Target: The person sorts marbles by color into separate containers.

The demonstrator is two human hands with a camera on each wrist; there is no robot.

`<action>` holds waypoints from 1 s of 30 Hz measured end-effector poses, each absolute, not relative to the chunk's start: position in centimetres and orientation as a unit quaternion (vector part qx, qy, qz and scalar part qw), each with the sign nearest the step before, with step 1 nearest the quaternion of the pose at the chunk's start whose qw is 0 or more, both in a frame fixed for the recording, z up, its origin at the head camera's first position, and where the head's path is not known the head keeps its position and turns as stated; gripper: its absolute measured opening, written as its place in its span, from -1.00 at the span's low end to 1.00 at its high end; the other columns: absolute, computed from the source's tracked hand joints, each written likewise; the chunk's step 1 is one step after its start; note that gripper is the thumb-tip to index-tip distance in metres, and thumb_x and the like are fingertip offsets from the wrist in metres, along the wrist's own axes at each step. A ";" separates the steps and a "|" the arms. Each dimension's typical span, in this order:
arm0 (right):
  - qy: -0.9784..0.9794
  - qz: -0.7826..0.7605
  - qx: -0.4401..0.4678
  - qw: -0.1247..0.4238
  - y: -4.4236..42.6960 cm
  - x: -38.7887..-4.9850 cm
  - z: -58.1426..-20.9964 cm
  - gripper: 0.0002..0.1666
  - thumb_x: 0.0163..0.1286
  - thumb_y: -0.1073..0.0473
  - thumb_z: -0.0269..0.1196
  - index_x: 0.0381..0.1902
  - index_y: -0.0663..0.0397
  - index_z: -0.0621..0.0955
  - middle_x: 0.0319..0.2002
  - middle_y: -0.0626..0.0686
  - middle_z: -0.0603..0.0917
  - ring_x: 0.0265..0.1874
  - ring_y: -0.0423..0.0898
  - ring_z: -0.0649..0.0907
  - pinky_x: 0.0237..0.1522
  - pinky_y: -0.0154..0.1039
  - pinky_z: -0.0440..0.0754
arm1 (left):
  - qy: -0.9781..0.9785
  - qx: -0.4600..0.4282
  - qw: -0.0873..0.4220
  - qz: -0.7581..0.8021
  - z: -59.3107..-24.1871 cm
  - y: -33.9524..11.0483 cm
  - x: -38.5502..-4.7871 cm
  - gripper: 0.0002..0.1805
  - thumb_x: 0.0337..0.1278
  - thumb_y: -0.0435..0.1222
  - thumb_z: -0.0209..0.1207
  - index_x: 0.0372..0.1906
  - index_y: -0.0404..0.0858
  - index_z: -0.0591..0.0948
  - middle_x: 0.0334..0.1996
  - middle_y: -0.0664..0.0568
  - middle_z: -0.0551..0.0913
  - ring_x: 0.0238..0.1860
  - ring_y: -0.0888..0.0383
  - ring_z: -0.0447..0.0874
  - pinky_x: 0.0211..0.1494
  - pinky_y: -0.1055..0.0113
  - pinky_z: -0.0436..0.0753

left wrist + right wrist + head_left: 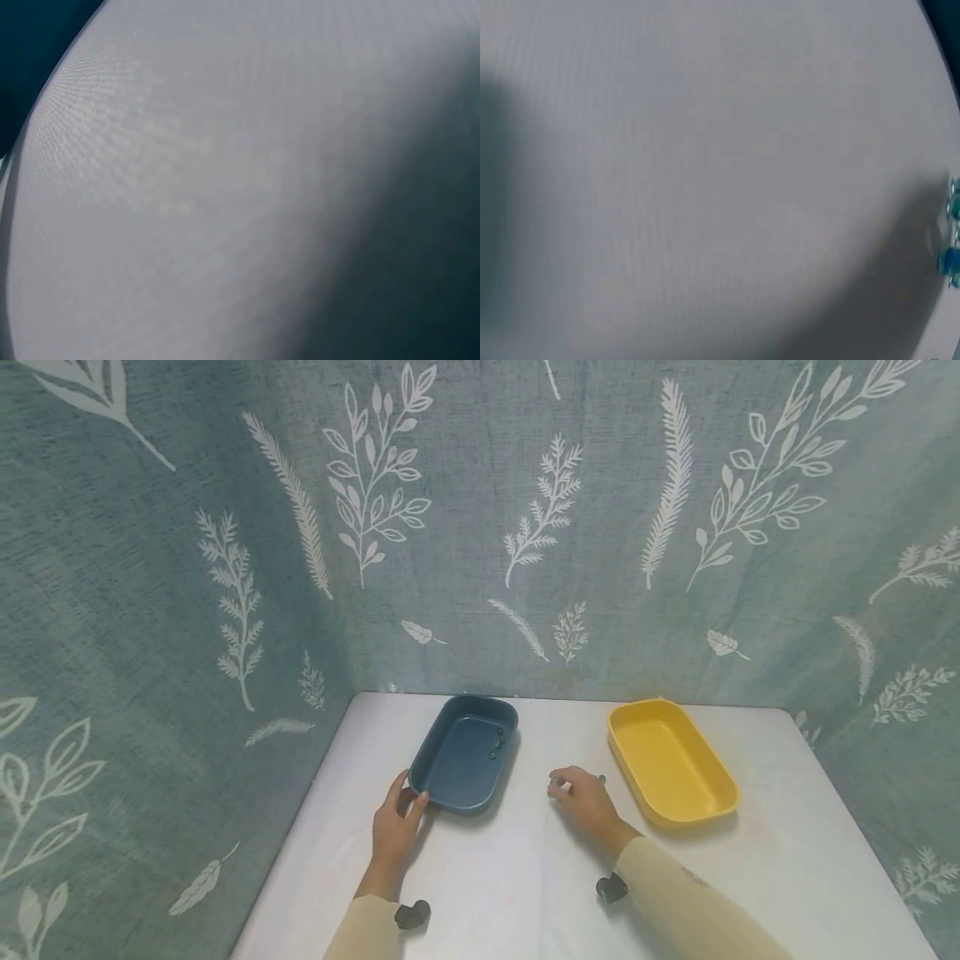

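Observation:
At the near left corner of a blue tray (453, 789), my left hand (395, 831) holds the rim, thumb on the near side and fingers along the left side. Several small dark green marbles (492, 756) lie inside the tray toward its right wall. My right hand (588, 802) is low over the table between the two trays, thumb and fingers bent toward each other. Small clear and blue glass marbles (949, 261) show at the right edge of the right wrist view. Whether the fingertips pinch one is too small to tell. Another small marble (602, 779) lies just beyond the hand.
A yellow tray (678, 818) stands right of my right hand, with nothing visible inside. Both trays sit on a white-covered table (495, 893). Grey-green curtains (465, 527) with white leaf prints hang behind and at the sides.

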State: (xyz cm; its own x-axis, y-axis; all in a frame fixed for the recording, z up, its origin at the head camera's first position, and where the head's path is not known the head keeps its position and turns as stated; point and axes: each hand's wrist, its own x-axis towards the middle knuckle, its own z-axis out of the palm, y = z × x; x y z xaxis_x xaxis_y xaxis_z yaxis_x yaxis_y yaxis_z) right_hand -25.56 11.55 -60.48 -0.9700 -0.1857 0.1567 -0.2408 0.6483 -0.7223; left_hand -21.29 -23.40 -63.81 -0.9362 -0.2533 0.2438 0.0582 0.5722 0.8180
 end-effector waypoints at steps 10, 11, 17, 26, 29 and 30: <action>-0.924 0.374 0.087 0.004 13.0 -25.8 -60.2 -0.73 0.37 0.17 0.23 0.02 -0.01 0.63 -0.08 -0.06 0.66 -0.05 -0.05 0.63 0.05 -0.05 0.57 | -0.871 0.056 0.160 -0.460 -64.0 -23.6 -21.4 -0.29 0.26 0.06 0.21 0.44 -0.03 0.30 0.07 -0.14 0.65 0.26 -0.19 0.44 0.37 -0.21 0.19; -0.925 0.370 0.085 0.003 13.0 -25.8 -60.1 -0.73 0.37 0.17 0.23 0.02 -0.01 0.63 -0.08 -0.05 0.66 -0.04 -0.04 0.62 0.06 -0.04 0.57 | -0.871 0.057 0.161 -0.460 -64.0 -23.6 -21.4 -0.29 0.26 0.06 0.21 0.44 -0.03 0.30 0.07 -0.14 0.65 0.26 -0.19 0.44 0.37 -0.22 0.19; -0.934 0.347 0.085 -0.005 13.0 -26.0 -60.2 -0.73 0.38 0.16 0.23 0.01 0.03 0.64 -0.05 0.01 0.67 0.06 0.04 0.60 0.15 0.02 0.51 | -0.867 0.056 0.168 -0.466 -64.0 -23.5 -21.3 -0.29 0.25 0.05 0.22 0.43 -0.04 0.32 0.06 -0.14 0.65 0.27 -0.19 0.42 0.37 -0.21 0.19; -0.939 0.336 0.077 -0.019 12.8 -26.4 -60.5 -0.67 0.39 0.12 0.21 0.07 0.08 0.63 0.01 0.04 0.66 0.12 0.08 0.58 0.21 0.06 0.46 | -0.868 0.050 0.168 -0.465 -64.0 -23.6 -21.3 -0.30 0.27 0.04 0.21 0.44 -0.03 0.31 0.06 -0.13 0.65 0.27 -0.19 0.43 0.37 -0.20 0.19; -0.941 0.329 0.082 -0.015 12.7 -26.5 -60.7 -0.65 0.37 0.14 0.21 0.07 0.12 0.63 0.02 0.08 0.66 0.12 0.09 0.58 0.21 0.05 0.46 | -0.868 0.055 0.162 -0.466 -63.9 -23.6 -21.3 -0.30 0.27 0.05 0.20 0.44 -0.02 0.30 0.07 -0.12 0.65 0.29 -0.17 0.41 0.39 -0.18 0.18; -0.941 0.328 0.083 -0.013 12.6 -26.6 -60.7 -0.65 0.36 0.14 0.22 0.07 0.13 0.63 0.02 0.09 0.66 0.12 0.10 0.58 0.21 0.05 0.46 | -0.868 0.057 0.160 -0.466 -63.9 -23.6 -21.3 -0.30 0.27 0.05 0.20 0.44 -0.01 0.30 0.07 -0.12 0.65 0.29 -0.16 0.41 0.39 -0.17 0.18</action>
